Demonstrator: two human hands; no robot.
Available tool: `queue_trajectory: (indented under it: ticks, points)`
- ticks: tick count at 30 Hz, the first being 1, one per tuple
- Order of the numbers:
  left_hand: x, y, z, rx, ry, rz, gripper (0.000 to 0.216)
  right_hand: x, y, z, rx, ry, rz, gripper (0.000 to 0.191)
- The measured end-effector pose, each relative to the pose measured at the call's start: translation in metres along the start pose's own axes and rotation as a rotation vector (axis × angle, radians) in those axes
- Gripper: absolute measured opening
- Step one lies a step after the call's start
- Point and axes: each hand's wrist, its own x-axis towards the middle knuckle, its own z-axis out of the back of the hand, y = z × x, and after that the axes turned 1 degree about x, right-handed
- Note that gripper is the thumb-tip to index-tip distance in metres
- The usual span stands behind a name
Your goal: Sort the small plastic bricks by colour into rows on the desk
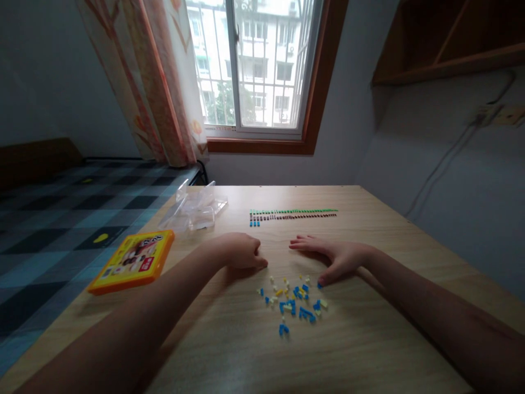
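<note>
Bricks (296,304), small blue and yellow, loose on table (369,339) between hands: left hand (241,253) curled closed, empty; right hand (336,257) flat, open, thumb touching one; best picked singly by fingertip, sorted rows (292,215) beyond left undisturbed
</note>
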Motion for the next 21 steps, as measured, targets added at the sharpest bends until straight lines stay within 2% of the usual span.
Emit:
queue_trajectory:
  ticks: [3,6,10,12,16,21]
  points:
    - [0.001,0.001,-0.001,-0.003,-0.011,0.001,0.062,0.0,-0.001,-0.002,0.015,-0.02,-0.004,0.092]
    - [0.0,0.001,-0.001,-0.007,-0.007,0.004,0.062,0.0,-0.004,-0.008,0.069,-0.103,-0.012,0.078]
    - [0.0,0.0,0.001,-0.007,-0.009,0.006,0.062,0.006,-0.008,-0.021,0.04,-0.328,-0.024,0.033]
    - [0.0,-0.001,0.002,-0.008,-0.012,0.011,0.061,0.012,-0.008,-0.026,-0.03,-0.429,-0.034,0.019]
    - [0.002,-0.001,0.0,-0.015,-0.018,0.023,0.061,0.023,0.002,-0.031,-0.145,-0.538,-0.015,0.017]
    - [0.005,0.001,-0.003,-0.018,-0.025,0.024,0.062,0.022,0.016,-0.03,-0.162,-0.542,0.045,0.018]
